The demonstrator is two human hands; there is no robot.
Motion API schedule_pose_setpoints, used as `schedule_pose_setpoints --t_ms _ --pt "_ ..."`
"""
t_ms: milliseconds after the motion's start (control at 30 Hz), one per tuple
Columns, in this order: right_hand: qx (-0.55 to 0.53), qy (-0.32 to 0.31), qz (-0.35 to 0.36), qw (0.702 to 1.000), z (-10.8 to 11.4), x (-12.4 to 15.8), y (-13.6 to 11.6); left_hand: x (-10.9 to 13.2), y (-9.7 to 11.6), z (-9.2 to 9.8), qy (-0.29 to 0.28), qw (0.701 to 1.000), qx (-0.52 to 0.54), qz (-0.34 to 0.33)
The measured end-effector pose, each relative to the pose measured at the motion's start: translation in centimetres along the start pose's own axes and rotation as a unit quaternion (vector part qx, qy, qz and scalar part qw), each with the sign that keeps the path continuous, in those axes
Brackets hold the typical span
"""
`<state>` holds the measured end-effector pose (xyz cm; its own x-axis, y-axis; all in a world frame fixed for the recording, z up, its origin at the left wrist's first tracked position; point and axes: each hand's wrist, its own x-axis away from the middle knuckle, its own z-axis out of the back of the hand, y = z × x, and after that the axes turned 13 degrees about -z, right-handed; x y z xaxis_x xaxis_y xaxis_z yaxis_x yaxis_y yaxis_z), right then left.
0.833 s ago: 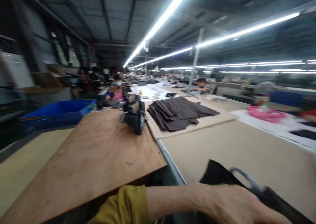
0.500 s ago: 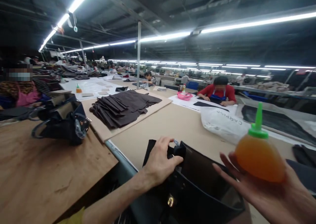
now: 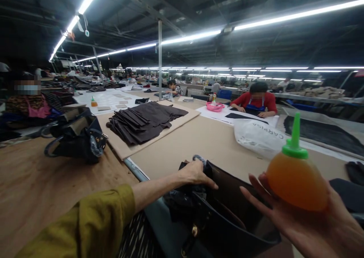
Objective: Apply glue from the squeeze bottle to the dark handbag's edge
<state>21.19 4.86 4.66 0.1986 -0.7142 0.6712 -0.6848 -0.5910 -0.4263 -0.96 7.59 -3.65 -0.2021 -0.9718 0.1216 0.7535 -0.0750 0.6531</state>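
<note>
A dark handbag (image 3: 236,216) stands open-topped at the near table edge, its brown lining and a gold fitting showing. My left hand (image 3: 196,174) is closed on the bag's left end, thumb toward the inside; the far fingers are partly hidden. Plastic-wrapped hardware pokes up beside those fingers. In my right hand (image 3: 281,205), palm up at the bag's right, rests a round squeeze bottle (image 3: 297,180) of orange liquid with a green nozzle pointing up. The bottle hides part of that palm, and some fingers stretch out toward the bag.
On the wooden table (image 3: 25,189) at left sits another dark handbag (image 3: 76,140). Dark leather pieces (image 3: 148,121) lie stacked on a board. A white plastic bag (image 3: 256,136) is at the right. Across the table a person in red (image 3: 256,99) works; another person (image 3: 31,102) sits at far left.
My left hand has shifted slightly right and up along the bag's end, and more of my sleeve shows. The bag has tilted a little. The bottle remains in my right hand.
</note>
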Motion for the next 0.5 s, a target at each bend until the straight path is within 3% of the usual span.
schedule_pose_setpoints --t_ms 167,267,400,500 --pt "-0.009 0.018 0.002 1.0 0.2 -0.3 -0.6 -1.6 0.6 -0.1 0.038 0.994 -0.096 -0.033" --pt "-0.013 0.022 0.011 1.0 0.5 -0.7 -1.2 -2.3 0.2 0.1 0.064 0.992 -0.1 -0.05" --pt "-0.023 0.023 0.008 0.999 1.3 -1.6 -2.0 -2.6 -1.2 -0.7 0.062 0.995 0.046 -0.068" --pt "-0.009 -0.001 0.017 1.0 2.6 -2.6 -2.6 -2.9 -2.2 -1.7 0.056 0.976 0.19 -0.086"
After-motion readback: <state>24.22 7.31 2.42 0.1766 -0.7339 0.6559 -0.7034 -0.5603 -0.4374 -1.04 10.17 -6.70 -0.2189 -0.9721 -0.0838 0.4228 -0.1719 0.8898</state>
